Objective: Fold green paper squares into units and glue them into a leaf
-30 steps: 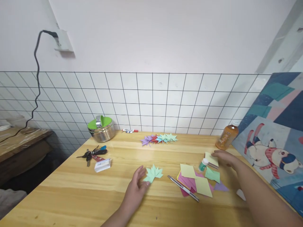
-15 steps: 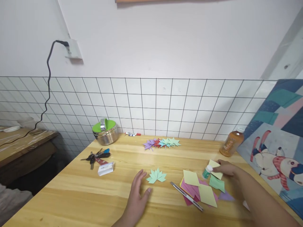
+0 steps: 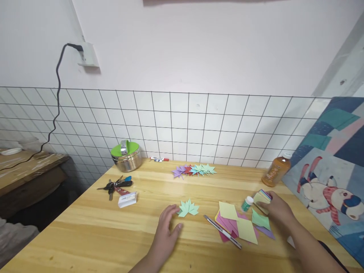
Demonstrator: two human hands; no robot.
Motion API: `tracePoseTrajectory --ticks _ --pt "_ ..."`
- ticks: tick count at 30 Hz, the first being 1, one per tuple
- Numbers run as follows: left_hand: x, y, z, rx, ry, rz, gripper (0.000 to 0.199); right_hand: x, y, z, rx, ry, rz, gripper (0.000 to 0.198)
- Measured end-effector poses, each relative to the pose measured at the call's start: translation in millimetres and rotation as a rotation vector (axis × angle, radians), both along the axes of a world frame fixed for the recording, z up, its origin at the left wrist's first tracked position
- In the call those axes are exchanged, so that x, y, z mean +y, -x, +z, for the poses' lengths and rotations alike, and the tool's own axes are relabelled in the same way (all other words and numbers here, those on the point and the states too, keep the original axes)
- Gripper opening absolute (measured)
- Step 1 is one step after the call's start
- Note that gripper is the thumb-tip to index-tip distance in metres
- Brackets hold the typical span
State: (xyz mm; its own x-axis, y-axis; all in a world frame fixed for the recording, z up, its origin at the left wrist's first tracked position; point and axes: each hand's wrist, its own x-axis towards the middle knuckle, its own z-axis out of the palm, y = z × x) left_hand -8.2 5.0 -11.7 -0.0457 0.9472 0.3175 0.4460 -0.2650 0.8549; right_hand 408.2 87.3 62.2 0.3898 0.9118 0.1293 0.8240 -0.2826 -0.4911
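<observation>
A person's two bare hands work over a pale wooden table [image 3: 93, 235], on which a mint-green folded paper leaf [image 3: 188, 208] lies flat. The left hand [image 3: 167, 228] is just left of the leaf, its fingers loosely spread and thumb apart, gripping nothing; its fingertips reach the leaf's left edge, though whether they touch cannot be told. The right hand [image 3: 278, 209], well to the right of the leaf, pinches the edge of a small stack of paper squares [image 3: 261, 200], yellowish on top with other colours showing along its side.

To the right of the leaf and nearer the person, a slim utility knife [image 3: 222, 231] lies slantwise against loose pink and yellow paper squares [image 3: 247, 230]. Farther right of the leaf are a small white-capped green bottle [image 3: 247, 204], a green paper piece [image 3: 259, 218] and a purple one [image 3: 267, 232].

Beyond the leaf, toward the tiled wall [image 3: 196, 125], runs an overlapping row of folded leaves [image 3: 193, 170] in purple, red, blue and green. Well left of the leaf sit a white box [image 3: 127, 200], a bunch of keys [image 3: 116, 185] and, farther back, a steel pot [image 3: 127, 163] with a green lid.
</observation>
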Motion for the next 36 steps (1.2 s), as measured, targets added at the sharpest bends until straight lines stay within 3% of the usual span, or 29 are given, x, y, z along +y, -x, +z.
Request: tracePoseTrajectory --ticks 4,7,10,12,15,18,21,26,32,36 --pt "-1.8 -0.6 3.4 0.072 -0.059 -0.036 0.036 -40.6 22.2 20.3 -0.115 -0.146 0.017 0.031" --pt "-9.9 -5.1 7.6 0.080 -0.136 -0.140 0.048 -81.2 74.2 27.2 -0.043 -0.156 0.344 0.023" --pt "-24.9 -13.0 10.9 0.074 -0.085 -0.319 0.081 -112.4 138.4 24.3 0.037 -0.061 0.693 0.023" --pt "-34.5 -18.0 11.6 0.093 -0.013 -0.428 0.097 -122.6 173.2 16.7 0.044 -0.019 0.809 0.033" --pt "-40.7 -21.7 11.1 0.124 0.023 -0.524 0.095 -125.1 204.4 -4.5 0.041 -0.012 0.908 0.044" --pt "-37.1 -21.0 10.5 0.186 0.017 -0.550 0.077 -124.5 215.4 -30.4 0.119 -0.076 0.870 0.051" --pt "-32.8 -19.6 11.0 0.225 -0.036 -0.552 0.075 -129.8 214.7 -46.6 0.184 -0.140 0.866 0.062" --pt "-33.6 -21.1 16.7 0.242 -0.082 -0.540 0.071 -138.4 210.3 -54.2 0.313 -0.234 0.775 0.070" --pt "-31.9 -25.9 23.9 0.350 -0.097 -0.595 0.061 -136.9 222.3 -65.1 0.441 -0.155 0.759 0.083" --pt "-31.1 -25.8 17.5 0.437 -0.188 -0.559 0.055 -144.4 214.9 -59.3 0.314 -0.205 0.730 0.080"
